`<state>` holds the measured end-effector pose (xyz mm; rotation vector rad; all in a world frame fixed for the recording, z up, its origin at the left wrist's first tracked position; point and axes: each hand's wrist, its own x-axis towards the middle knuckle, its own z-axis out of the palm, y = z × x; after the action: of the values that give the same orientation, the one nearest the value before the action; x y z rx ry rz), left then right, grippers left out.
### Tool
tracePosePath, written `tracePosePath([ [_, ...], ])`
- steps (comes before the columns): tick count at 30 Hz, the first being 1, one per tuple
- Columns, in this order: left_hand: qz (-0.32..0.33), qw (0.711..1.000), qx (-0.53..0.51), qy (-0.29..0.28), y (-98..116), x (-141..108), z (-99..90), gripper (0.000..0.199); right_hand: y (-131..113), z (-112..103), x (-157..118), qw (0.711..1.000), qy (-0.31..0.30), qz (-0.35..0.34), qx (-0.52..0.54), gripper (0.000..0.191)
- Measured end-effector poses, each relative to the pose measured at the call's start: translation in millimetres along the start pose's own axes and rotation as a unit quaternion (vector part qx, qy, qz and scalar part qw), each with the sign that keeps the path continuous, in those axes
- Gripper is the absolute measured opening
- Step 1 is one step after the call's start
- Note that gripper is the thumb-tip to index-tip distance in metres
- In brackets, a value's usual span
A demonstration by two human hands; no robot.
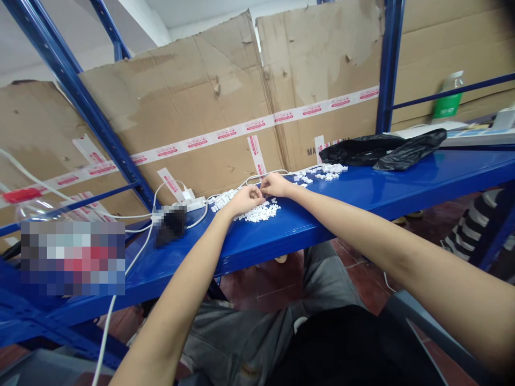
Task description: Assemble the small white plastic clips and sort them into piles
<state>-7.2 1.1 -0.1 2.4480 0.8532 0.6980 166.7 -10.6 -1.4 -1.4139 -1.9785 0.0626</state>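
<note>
My left hand (245,201) and my right hand (276,185) meet over a blue shelf top (277,236), fingertips nearly touching. Both hands are closed in a pinch; whatever sits between the fingers is too small to make out. Just below them lies a loose pile of small white plastic pieces (259,213). More white pieces (222,200) spread behind my left hand, partly covered by it. Farther right, beyond my right hand, a separate group of larger-looking white pieces (332,171) rests near the cardboard.
A black plastic bag (382,151) lies at the right. To the left, a white power strip (195,204) trails white cables (140,257). Cardboard sheets (201,107) stand behind the shelf. A green-labelled bottle (448,102) and a red-capped container (22,195) flank the area.
</note>
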Motion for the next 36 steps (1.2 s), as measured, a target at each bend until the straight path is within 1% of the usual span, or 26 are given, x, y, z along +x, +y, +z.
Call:
tracePosePath([
  [5,-0.007,0.999,-0.033,0.016,-3.8,1.5,-2.0,0.006,5.5,4.3,2.0,0.993,-0.019,0.026,0.112,0.007],
  [8,0.002,0.998,-0.054,0.03,-7.0,3.1,-3.1,0.01,6.7,4.5,2.2,0.984,-0.031,0.052,0.169,0.009],
  [12,0.006,0.995,-0.075,0.059,-12.9,6.6,-5.1,0.016,7.9,3.5,1.8,0.976,-0.033,0.072,0.201,0.017],
  [17,-0.02,0.99,-0.081,0.113,-15.8,7.9,-7.9,0.014,7.0,6.6,4.0,0.963,-0.024,0.093,0.251,0.026],
  [19,-0.026,0.988,-0.091,0.124,-14.2,7.0,-8.8,0.011,5.3,7.4,5.4,0.965,-0.006,0.086,0.248,0.027],
  [24,-0.023,0.981,-0.132,0.141,-9.6,6.3,-11.1,0.006,1.9,5.9,6.9,0.976,0.048,0.038,0.209,0.029],
  [27,-0.03,0.978,-0.144,0.15,-10.3,7.2,-12.2,0.004,0.8,5.6,6.7,0.978,0.059,0.029,0.2,0.03],
  [31,-0.027,0.978,-0.138,0.155,-11.6,7.8,-12.2,0.005,-1.5,5.4,5.5,0.98,0.055,0.013,0.189,0.03],
  [33,-0.032,0.978,-0.135,0.158,-10.6,7.4,-11.7,0.006,-3.0,4.4,4.4,0.986,0.061,-0.004,0.154,0.028],
  [36,-0.037,0.975,-0.141,0.166,-8.7,6.8,-11.1,0.005,-5.0,2.3,2.2,0.991,0.095,-0.034,0.085,0.019],
])
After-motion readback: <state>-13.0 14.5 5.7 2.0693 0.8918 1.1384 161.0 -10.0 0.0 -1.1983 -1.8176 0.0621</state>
